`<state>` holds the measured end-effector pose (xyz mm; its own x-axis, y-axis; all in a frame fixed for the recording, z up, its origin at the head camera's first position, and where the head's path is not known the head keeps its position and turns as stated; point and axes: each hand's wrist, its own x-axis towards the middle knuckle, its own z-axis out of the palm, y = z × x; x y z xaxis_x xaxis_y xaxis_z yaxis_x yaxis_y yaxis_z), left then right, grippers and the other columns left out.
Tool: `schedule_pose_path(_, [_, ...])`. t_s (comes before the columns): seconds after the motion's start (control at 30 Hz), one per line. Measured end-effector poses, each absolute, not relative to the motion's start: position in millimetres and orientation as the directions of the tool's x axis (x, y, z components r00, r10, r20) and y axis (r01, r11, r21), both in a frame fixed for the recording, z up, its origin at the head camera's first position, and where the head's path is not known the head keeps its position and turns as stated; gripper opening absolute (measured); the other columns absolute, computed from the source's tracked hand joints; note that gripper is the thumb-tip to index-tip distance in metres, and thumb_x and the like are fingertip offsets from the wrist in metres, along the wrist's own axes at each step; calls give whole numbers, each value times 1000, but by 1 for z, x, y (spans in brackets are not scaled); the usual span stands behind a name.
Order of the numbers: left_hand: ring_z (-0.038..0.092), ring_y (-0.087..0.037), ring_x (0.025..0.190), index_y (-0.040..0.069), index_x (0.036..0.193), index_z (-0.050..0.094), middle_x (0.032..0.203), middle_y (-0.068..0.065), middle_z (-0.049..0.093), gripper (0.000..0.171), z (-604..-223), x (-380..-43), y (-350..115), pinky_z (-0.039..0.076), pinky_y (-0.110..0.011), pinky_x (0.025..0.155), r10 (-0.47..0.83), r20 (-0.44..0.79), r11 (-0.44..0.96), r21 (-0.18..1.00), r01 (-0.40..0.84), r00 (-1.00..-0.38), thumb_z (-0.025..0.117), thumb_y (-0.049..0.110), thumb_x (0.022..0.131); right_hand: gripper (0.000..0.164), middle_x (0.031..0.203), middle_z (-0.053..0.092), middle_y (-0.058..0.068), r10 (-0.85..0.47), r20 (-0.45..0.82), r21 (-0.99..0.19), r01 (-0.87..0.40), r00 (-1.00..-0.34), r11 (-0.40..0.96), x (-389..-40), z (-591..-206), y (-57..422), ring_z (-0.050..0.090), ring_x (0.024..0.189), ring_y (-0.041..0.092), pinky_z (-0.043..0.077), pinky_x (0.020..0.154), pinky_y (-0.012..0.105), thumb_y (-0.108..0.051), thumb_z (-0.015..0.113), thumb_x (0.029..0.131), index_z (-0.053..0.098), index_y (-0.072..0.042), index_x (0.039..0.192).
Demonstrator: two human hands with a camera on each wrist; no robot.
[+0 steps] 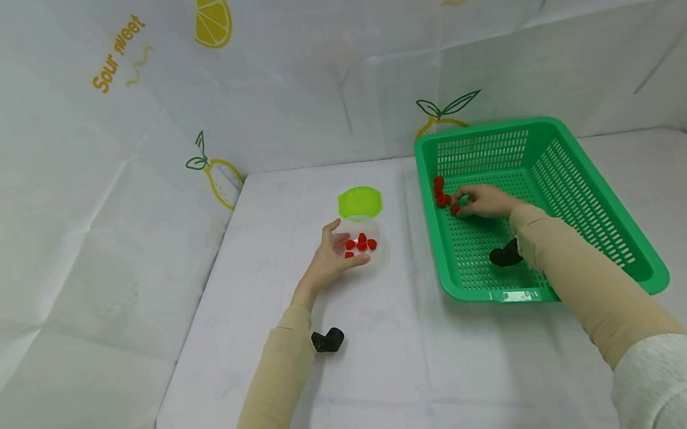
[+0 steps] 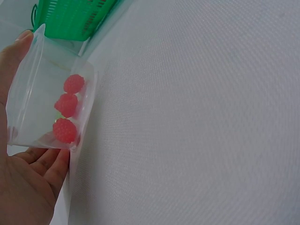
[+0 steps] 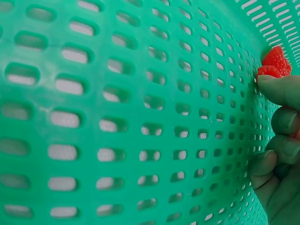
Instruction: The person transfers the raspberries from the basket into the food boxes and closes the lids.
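My left hand (image 1: 330,258) holds a clear plastic container (image 2: 35,89) on the table, thumb on one side and fingers on the other. Several red raspberries (image 1: 361,245) lie in it; some of these raspberries (image 2: 65,130) show through its wall. Inside the green basket (image 1: 451,260), my right hand (image 1: 486,201) has its fingers curled, with a raspberry (image 1: 454,211) pinched at the fingertips. More raspberries (image 1: 440,191) lie just beyond, along the basket's left wall. In the right wrist view, a fingertip partly covers a raspberry (image 3: 276,58).
A lime-green lid (image 1: 360,202) lies just behind the container. The basket's raised rim (image 1: 430,222) stands between the two hands. Black wrist cameras (image 1: 328,340) sit on both forearms. A lemon-printed white sheet (image 1: 322,76) hangs behind and at the left of the white table (image 1: 378,371).
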<state>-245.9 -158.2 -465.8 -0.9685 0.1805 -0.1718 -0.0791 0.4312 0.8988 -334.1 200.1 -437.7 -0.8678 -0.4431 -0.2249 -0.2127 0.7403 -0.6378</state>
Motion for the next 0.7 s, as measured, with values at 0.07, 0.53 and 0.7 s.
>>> schedule_pose_path(0.07, [38, -18, 135, 32, 144, 15, 140, 1, 43, 104, -466, -246, -158, 34, -42, 111, 183, -169, 430, 899, -76, -969, 81, 48, 65, 31, 80, 51, 8, -442, -227, -636, -212, -868, 742, -334, -437, 200, 41, 70, 18, 34, 60, 30, -21, 60, 90, 54, -5, 116])
schedule_pose_path(0.53, [39, -18, 134, 32, 144, 15, 140, 0, 43, 104, -465, -245, -158, 35, -42, 110, 182, -166, 423, 903, -75, -969, 81, 47, 65, 32, 92, 55, 15, -451, -273, -627, -199, -849, 754, -331, -434, 200, 44, 74, 21, 36, 64, 31, -21, 58, 92, 51, -6, 119])
schedule_pose_path(0.7, [39, -18, 134, 33, 144, 15, 140, 1, 43, 104, -465, -244, -158, 35, -43, 110, 181, -165, 423, 903, -75, -969, 81, 48, 65, 33, 117, 50, 24, -455, -283, -636, -189, -844, 748, -332, -431, 202, 48, 88, 29, 41, 73, 37, -19, 54, 93, 48, -7, 123])
